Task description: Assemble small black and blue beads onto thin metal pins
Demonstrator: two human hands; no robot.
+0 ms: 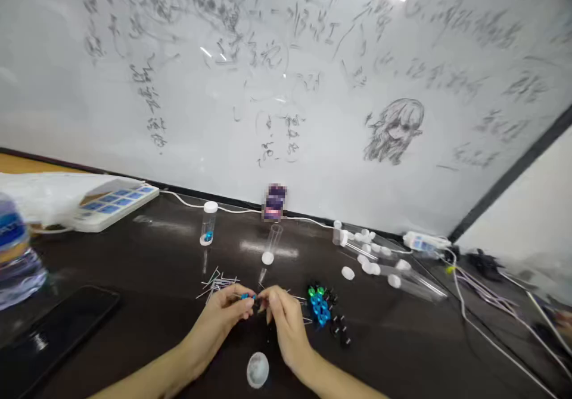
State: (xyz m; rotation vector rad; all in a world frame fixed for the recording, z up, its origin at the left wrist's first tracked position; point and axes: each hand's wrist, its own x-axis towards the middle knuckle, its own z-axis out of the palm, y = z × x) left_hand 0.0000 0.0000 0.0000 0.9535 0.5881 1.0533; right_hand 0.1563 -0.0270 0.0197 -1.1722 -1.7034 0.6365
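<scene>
My left hand (226, 309) pinches a small blue bead (245, 296) between thumb and fingertips, low in the middle of the dark table (147, 304). My right hand (283, 315) meets it from the right, fingers pinched on something thin that I cannot make out. A pile of thin metal pins (217, 281) lies just beyond my left hand. A cluster of blue, green and black beads (322, 309) sits right of my right hand. A round white cap (258, 369) lies between my wrists.
An upright capped vial with blue beads (208, 223) and a clear tube (270, 245) stand farther back. Several tubes and white caps (379, 262) lie at right, with cables (482, 304). A phone (53, 333), water bottle (15, 256) and power strip (114, 202) are left. A whiteboard (286, 77) rises behind.
</scene>
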